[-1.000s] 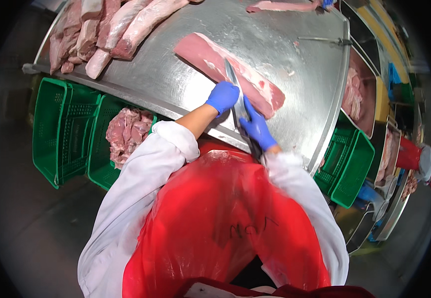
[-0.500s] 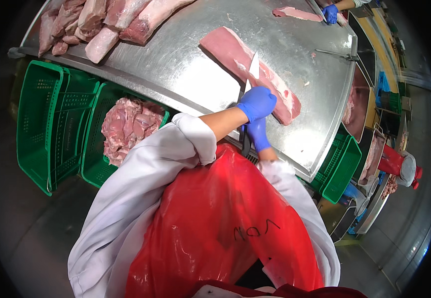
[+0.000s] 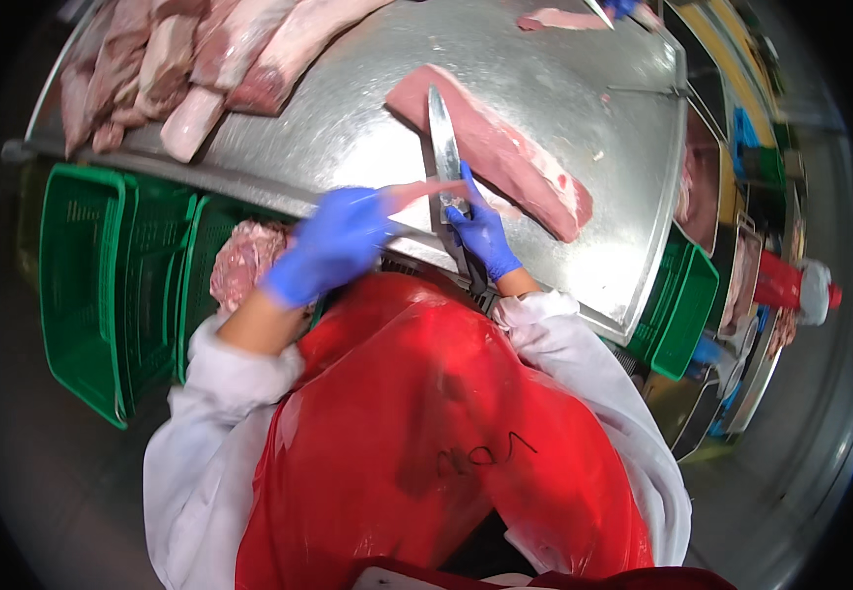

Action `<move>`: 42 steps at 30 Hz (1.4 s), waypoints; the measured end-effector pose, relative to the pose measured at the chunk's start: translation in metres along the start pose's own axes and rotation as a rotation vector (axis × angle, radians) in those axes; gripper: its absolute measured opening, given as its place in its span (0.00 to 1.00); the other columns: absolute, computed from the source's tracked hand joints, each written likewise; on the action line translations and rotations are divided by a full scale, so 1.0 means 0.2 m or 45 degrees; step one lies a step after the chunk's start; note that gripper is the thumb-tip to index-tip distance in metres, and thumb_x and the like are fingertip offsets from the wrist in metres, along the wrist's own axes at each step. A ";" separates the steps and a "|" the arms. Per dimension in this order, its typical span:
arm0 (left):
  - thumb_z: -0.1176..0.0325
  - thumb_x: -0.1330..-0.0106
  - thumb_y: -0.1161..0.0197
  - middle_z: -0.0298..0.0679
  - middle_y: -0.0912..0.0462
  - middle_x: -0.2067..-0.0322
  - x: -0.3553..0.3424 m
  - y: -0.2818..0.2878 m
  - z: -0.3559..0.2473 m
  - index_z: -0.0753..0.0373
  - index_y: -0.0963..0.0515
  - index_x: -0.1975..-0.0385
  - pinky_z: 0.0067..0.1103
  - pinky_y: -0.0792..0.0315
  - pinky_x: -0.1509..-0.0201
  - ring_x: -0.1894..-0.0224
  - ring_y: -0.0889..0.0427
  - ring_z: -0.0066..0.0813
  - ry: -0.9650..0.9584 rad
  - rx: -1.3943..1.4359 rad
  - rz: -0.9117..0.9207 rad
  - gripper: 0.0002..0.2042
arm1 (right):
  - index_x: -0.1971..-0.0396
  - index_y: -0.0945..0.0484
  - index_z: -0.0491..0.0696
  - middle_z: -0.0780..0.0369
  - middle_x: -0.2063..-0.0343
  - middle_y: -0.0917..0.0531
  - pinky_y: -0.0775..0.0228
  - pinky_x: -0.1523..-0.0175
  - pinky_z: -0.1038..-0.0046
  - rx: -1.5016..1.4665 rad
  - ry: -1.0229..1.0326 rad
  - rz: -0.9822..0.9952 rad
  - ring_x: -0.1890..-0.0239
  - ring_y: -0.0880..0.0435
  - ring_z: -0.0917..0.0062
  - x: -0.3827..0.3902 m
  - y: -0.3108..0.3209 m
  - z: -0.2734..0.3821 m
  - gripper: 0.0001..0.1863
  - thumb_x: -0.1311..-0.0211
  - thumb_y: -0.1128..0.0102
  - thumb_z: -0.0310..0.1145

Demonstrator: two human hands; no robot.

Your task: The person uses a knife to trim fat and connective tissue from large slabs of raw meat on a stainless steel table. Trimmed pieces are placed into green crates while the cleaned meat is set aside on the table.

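Observation:
Both my hands wear blue gloves. My left hand [image 3: 338, 241], smeared by motion, is left of the knife above the table's near edge. From its fingers a thin strip of meat [image 3: 414, 194] stretches across the blade to my right fingertips. My right hand [image 3: 485, 236] is closed round the knife [image 3: 443, 138] near its dark handle, blade pointing away from me. A long pale-pink slab of meat [image 3: 490, 147] with a whitish fat edge lies on the steel table [image 3: 348, 108], just beyond the knife.
Several large meat pieces [image 3: 166, 64] are piled far left. Below the table's left edge stand a green crate [image 3: 77, 285] and another holding trimmings [image 3: 244, 261]. A green crate [image 3: 677, 310] sits at the right. A co-worker's gloved hand [image 3: 623, 8] and knife [image 3: 599, 12] are at the far edge.
My left hand has moved left, away from my right hand, with the meat strip now stretched out. The blade has come off the slab and swung left.

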State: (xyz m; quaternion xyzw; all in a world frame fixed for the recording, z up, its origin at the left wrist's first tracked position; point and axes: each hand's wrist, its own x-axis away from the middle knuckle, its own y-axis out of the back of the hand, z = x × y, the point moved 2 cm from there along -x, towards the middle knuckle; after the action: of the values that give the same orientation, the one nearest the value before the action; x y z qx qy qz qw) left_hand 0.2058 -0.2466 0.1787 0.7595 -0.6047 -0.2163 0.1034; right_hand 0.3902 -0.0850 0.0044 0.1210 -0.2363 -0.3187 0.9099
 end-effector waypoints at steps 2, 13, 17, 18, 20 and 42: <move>0.67 0.31 0.45 0.37 0.24 0.73 0.39 0.18 0.19 0.70 0.21 0.61 0.22 0.31 0.65 0.70 0.28 0.21 0.663 0.200 -0.116 0.11 | 0.25 0.52 0.61 0.60 0.70 0.18 0.26 0.68 0.75 -0.213 -0.013 -0.194 0.77 0.21 0.80 0.09 0.13 -0.02 0.43 0.37 0.42 0.25; 0.51 0.37 0.36 0.58 0.22 0.48 -0.28 0.03 1.06 0.69 0.29 0.42 0.36 0.28 0.42 0.46 0.22 0.53 0.589 -0.549 0.043 0.31 | 0.26 0.49 0.60 0.52 0.78 0.19 0.25 0.68 0.68 0.182 -0.176 -0.718 0.78 0.18 0.74 0.19 1.02 -0.58 0.42 0.40 0.42 0.29; 0.48 0.39 0.35 0.53 0.27 0.42 -0.91 -0.28 1.27 0.61 0.27 0.42 0.38 0.34 0.36 0.41 0.27 0.52 0.126 -0.742 -0.123 0.30 | 0.26 0.49 0.60 0.52 0.77 0.19 0.27 0.66 0.70 0.312 -0.220 -0.505 0.80 0.23 0.76 0.49 0.93 -0.55 0.41 0.38 0.42 0.30; 0.48 0.39 0.36 0.52 0.27 0.42 -0.95 -0.33 1.35 0.59 0.27 0.42 0.39 0.34 0.36 0.41 0.28 0.53 0.173 -0.857 -0.150 0.29 | 0.26 0.49 0.60 0.54 0.76 0.18 0.27 0.67 0.71 0.182 -0.158 -0.574 0.80 0.23 0.77 0.61 0.88 -0.60 0.41 0.38 0.43 0.28; 0.46 0.41 0.35 0.51 0.28 0.43 -1.03 -0.43 1.38 0.51 0.25 0.44 0.42 0.35 0.36 0.42 0.28 0.55 0.288 -0.932 -0.141 0.27 | 0.25 0.51 0.61 0.60 0.74 0.16 0.28 0.71 0.77 -0.001 -0.086 -0.760 0.81 0.25 0.83 0.78 0.85 -0.72 0.42 0.37 0.46 0.25; 0.68 0.38 0.44 0.49 0.27 0.58 -0.77 -1.27 0.60 0.63 0.27 0.57 0.39 0.31 0.52 0.56 0.27 0.50 -0.143 -0.788 0.296 0.11 | 0.25 0.54 0.59 0.61 0.78 0.19 0.28 0.77 0.75 -0.600 -0.373 -0.618 0.82 0.22 0.81 0.17 1.20 -0.69 0.43 0.37 0.45 0.23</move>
State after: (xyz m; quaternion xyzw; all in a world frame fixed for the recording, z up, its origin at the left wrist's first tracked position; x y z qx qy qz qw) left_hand 0.3463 -0.0222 -0.0015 0.6050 -0.5975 -0.4179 0.3198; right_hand 0.6092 0.0877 -0.0133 -0.0862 -0.2485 -0.5848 0.7673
